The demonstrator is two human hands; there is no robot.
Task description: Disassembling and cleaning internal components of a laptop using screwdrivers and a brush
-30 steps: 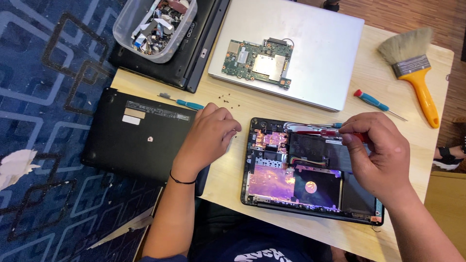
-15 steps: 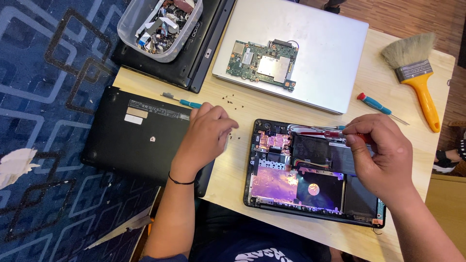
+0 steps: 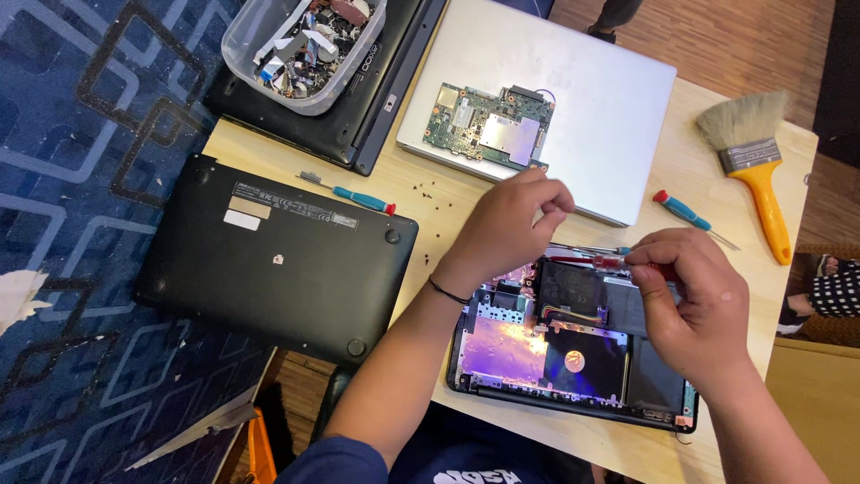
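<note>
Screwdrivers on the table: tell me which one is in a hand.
The red-handled screwdriver, pinched in the right hand over the opened laptop. The two blue-handled ones lie loose on the table.

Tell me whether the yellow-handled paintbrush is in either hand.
No, the paintbrush lies alone at the table's far right edge, apart from both hands.

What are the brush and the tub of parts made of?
The brush: pale, soft-looking bristles, a dull silvery band that looks like metal, and a glossy orange handle, probably plastic. The tub seems clear plastic: its contents show through the cloudy wall. It rests on a black laptop.
</note>
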